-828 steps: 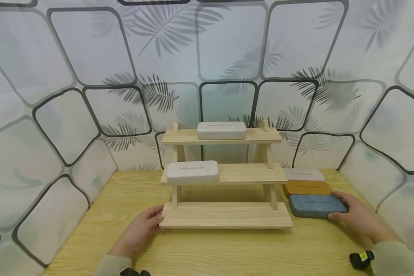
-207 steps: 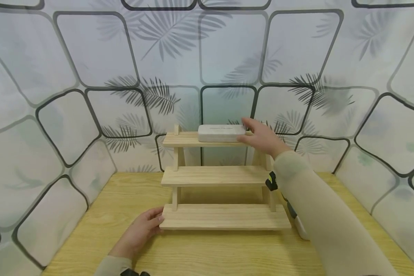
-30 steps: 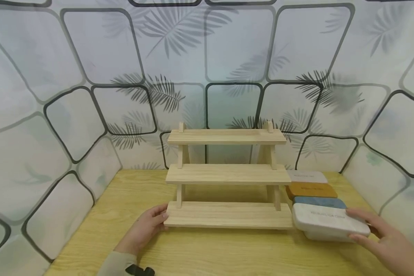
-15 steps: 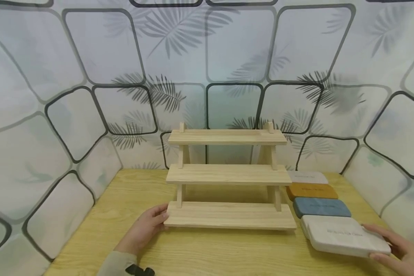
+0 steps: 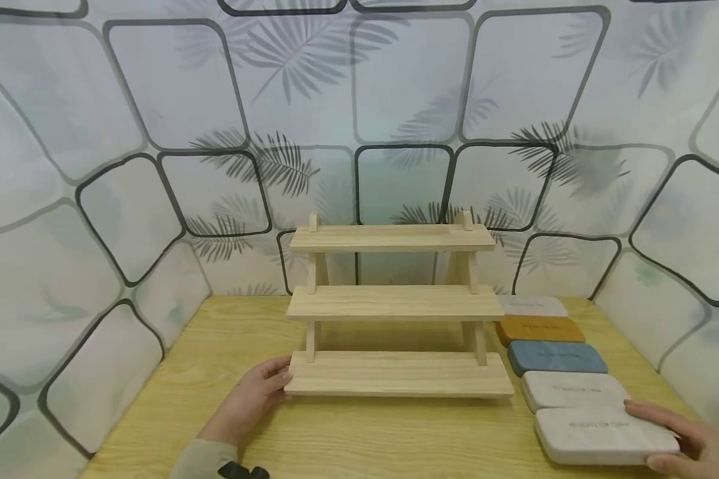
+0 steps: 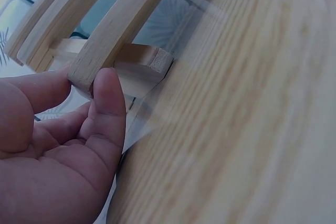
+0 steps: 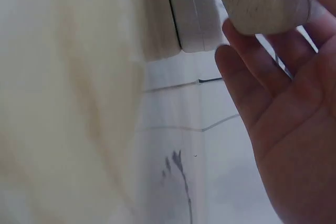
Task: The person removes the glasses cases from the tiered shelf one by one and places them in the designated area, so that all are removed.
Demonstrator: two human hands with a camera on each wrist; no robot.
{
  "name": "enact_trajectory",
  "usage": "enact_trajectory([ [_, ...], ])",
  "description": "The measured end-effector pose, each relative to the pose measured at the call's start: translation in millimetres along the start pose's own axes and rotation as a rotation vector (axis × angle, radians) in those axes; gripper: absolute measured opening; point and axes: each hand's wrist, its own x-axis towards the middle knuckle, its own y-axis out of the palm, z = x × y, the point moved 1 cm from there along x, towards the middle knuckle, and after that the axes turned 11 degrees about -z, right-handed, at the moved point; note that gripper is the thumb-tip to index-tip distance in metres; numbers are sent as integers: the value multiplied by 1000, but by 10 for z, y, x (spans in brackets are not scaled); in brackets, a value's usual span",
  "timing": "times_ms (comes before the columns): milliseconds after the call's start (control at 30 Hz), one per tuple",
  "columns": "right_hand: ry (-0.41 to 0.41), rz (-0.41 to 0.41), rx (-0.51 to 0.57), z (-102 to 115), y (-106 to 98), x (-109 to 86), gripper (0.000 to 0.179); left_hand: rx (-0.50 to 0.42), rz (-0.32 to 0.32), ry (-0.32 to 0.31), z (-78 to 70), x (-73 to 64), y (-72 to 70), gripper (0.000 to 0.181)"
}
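Note:
A three-tier wooden stand [image 5: 395, 374] stands mid-table, its shelves bare. My left hand [image 5: 254, 398] pinches the left end of its bottom shelf, thumb on one face and fingers on the other in the left wrist view. At the right, my right hand [image 5: 692, 436] grips the short right end of the nearest white glasses case [image 5: 605, 436], thumb at the front and fingers behind. In the right wrist view this case [image 7: 260, 1] shows at the top, between the fingers. Directly behind it lies another white glasses case [image 5: 575, 389], close against it.
Farther back in the same row lie a blue case [image 5: 557, 358], an orange case [image 5: 539, 329] and a pale case [image 5: 530, 306], just right of the stand. Patterned curtain walls [image 5: 407, 80] enclose the wooden table [image 5: 347, 439] at the back and sides.
Both white cases have left the stand's upper shelves for the row at right. In the last second, my right hand brought one forward and down before the other. My left hand stayed put.

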Motion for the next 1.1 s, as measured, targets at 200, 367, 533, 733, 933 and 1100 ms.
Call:
enact_trajectory([
  [200,64,3,-138,14,-5,6,63,-1,1,10,7,-17,-18,59],
  [367,64,32,-207,114,-16,51,71,5,-4,5,0,-29,-43,59],
  [533,175,127,-192,169,-42,84,90,14,19,4,4,-17,-26,61],
  [733,296,208,-264,106,-9,139,111,20,1,-4,6,-4,-7,60],
  [933,263,228,-215,7,7,148,107,12,1,2,-7,-3,-2,60],
  [1100,292,247,-197,-22,37,155,110,9,5,-2,-3,-15,0,59],
])
